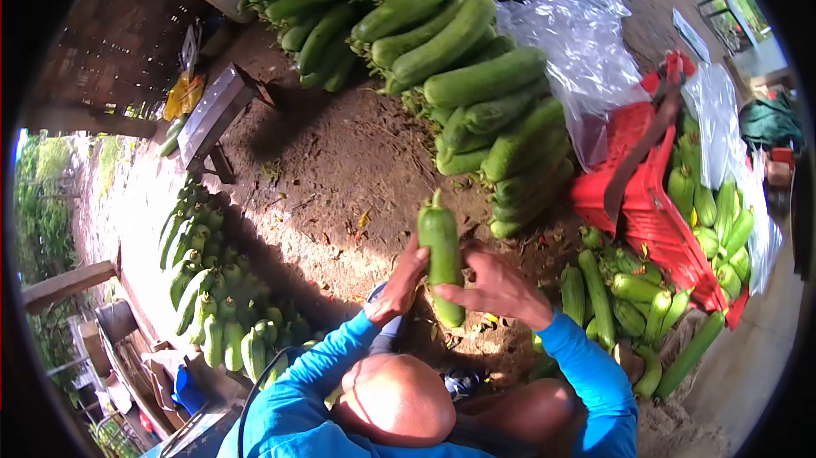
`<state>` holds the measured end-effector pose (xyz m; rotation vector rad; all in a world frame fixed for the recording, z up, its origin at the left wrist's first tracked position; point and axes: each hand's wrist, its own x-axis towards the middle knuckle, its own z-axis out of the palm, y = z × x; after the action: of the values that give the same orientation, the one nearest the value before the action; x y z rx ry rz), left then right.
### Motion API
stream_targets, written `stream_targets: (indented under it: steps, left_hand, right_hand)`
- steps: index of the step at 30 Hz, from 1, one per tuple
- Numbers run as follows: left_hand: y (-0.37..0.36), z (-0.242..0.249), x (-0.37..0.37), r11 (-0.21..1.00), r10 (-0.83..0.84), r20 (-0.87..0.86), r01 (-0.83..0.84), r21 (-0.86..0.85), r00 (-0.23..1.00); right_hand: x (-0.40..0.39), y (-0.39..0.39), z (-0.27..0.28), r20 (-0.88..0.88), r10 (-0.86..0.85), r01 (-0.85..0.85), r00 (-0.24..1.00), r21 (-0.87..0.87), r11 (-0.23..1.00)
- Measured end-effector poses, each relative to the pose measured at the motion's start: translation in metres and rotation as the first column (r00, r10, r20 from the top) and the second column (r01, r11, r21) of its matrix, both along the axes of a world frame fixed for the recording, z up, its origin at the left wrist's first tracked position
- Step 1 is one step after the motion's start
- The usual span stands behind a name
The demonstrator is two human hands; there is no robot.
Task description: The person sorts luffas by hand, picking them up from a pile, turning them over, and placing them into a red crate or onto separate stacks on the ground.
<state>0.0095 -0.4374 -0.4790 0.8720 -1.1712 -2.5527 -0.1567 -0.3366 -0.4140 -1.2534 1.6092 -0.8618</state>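
Observation:
One green gourd (442,258) stands nearly upright between my hands, its stem pointing away from me. My left hand (399,284) is wrapped against the gourd's left side. On the other side, my right hand (500,285) has its thumb across the lower part of the gourd and its other fingers apart, beside the upper right edge. Long green gourds lie stacked in a large curved pile (484,79) beyond my hands. Smaller gourds form another pile (225,313) at the left. Loose gourds (633,288) lie on the ground to the right.
A red crate (633,190) holding gourds tilts at the right, with clear plastic sheeting (574,50) beside it. A small metal-topped bench (212,118) stands at the upper left. My bare knees are below my hands. Dirt ground (340,169) lies between the piles.

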Motion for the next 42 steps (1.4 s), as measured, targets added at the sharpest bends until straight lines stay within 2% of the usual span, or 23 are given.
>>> stream_targets:
  steps: [2,6,8,10,12,14,17,19,21,23,25,26,27,28,29,31,34,37,38,39,40,41,42]
  left_hand:
    - [-0.018,-0.014,0.026,0.965,0.176,-0.041,-0.164,0.204,0.983]
    - [-0.075,-0.015,0.044,0.861,0.487,-0.05,-0.47,0.195,0.872]
    - [-0.107,-0.016,0.05,0.831,0.52,-0.083,-0.481,0.28,0.85]
    - [-0.14,-0.003,0.037,0.829,0.556,-0.199,-0.524,0.194,0.807]
    - [-0.176,-0.012,0.028,0.791,0.557,-0.321,-0.607,-0.077,0.766]
    - [-0.205,-0.02,0.028,0.76,0.614,-0.296,-0.65,-0.03,0.732]
    - [-0.246,0.008,-0.001,0.816,0.557,-0.372,-0.572,0.081,0.742]
    - [-0.285,0.017,-0.024,0.816,0.539,-0.332,-0.577,-0.019,0.774]
    - [-0.33,0.029,-0.058,0.911,0.379,-0.35,-0.412,-0.024,0.857]
    - [-0.38,0.04,-0.103,0.902,0.285,-0.233,-0.343,-0.263,0.93]
    - [-0.401,0.072,-0.149,0.698,0.238,-0.117,-0.253,-0.669,0.964]
    - [-0.413,0.079,-0.173,0.706,0.218,-0.118,-0.24,-0.667,0.969]
    - [-0.424,0.084,-0.198,0.436,0.165,0.054,-0.023,-0.9,0.985]
    - [-0.43,0.085,-0.222,0.095,0.169,0.224,0.21,-0.973,0.96]
    - [-0.433,0.077,-0.242,0.091,0.135,0.222,0.211,-0.973,0.966]
    - [-0.438,0.047,-0.277,-0.324,0.373,0.493,0.608,-0.724,0.786]
    - [-0.446,0.015,-0.299,-0.319,0.401,0.579,0.701,-0.638,0.71]
    - [-0.467,0.005,-0.299,-0.593,0.255,0.437,0.497,-0.633,0.863]
    - [-0.456,0.017,-0.296,-0.614,0.215,0.417,0.454,-0.645,0.883]
    - [-0.473,0.011,-0.294,-0.611,0.071,0.396,0.353,-0.708,0.916]
    - [-0.511,-0.013,-0.305,-0.697,0.061,0.376,0.309,-0.647,0.925]
    - [-0.519,-0.007,-0.312,-0.697,0.057,0.383,0.311,-0.646,0.922]
    - [-0.534,-0.004,-0.319,-0.723,-0.057,0.258,0.139,-0.677,0.965]
  right_hand:
    - [0.014,-0.042,-0.001,-0.083,0.065,-0.065,0.994,0.001,0.998]
    - [0.046,-0.118,-0.007,-0.321,-0.006,-0.02,0.947,-0.078,0.997]
    - [0.055,-0.147,-0.013,-0.347,-0.029,-0.022,0.938,-0.142,0.99]
    - [0.053,-0.164,-0.008,-0.324,0.029,-0.067,0.946,-0.106,0.992]
    - [0.048,-0.172,-0.011,-0.186,-0.111,0.021,0.976,-0.429,0.903]
    - [0.035,-0.158,-0.009,-0.153,-0.087,0.02,0.984,-0.392,0.92]
    - [0.007,-0.114,-0.017,-0.092,0.049,-0.056,0.995,-0.067,0.996]
    - [-0.011,-0.069,-0.025,-0.07,0.098,-0.09,0.993,0.109,0.99]
    - [-0.026,-0.018,-0.027,-0.046,0.1,-0.088,0.994,0.208,0.974]
    - [-0.035,0.025,-0.014,-0.029,0.046,-0.033,0.999,0.359,0.933]
    - [-0.041,0.064,-0.001,-0.053,0.002,0.022,0.999,0.461,0.887]
    - [-0.042,0.087,-0.002,-0.042,-0.111,0.117,0.993,0.493,0.862]
    - [-0.044,0.104,-0.001,-0.035,-0.227,0.211,0.973,0.525,0.825]
    - [-0.047,0.119,0.001,-0.037,-0.256,0.236,0.966,0.527,0.816]
    - [-0.049,0.136,0.003,-0.024,-0.339,0.297,0.94,0.541,0.787]
    - [-0.046,0.155,0.016,-0.017,-0.463,0.395,0.886,0.552,0.735]
    - [-0.045,0.197,0.029,-0.078,-0.602,0.523,0.795,0.591,0.614]
    - [-0.044,0.258,0.017,-0.202,-0.574,0.543,0.794,0.66,0.519]
    - [-0.033,0.309,-0.018,-0.151,-0.659,0.626,0.737,0.52,0.581]
    - [-0.034,0.289,0.017,-0.283,-0.541,0.599,0.792,0.526,0.604]
    - [-0.023,0.323,-0.001,-0.189,-0.66,0.666,0.727,0.429,0.61]
    - [-0.007,0.339,-0.006,-0.008,-0.898,0.787,0.44,0.486,0.381]
    - [-0.004,0.33,0.008,-0.12,-0.888,0.78,0.445,0.54,0.317]
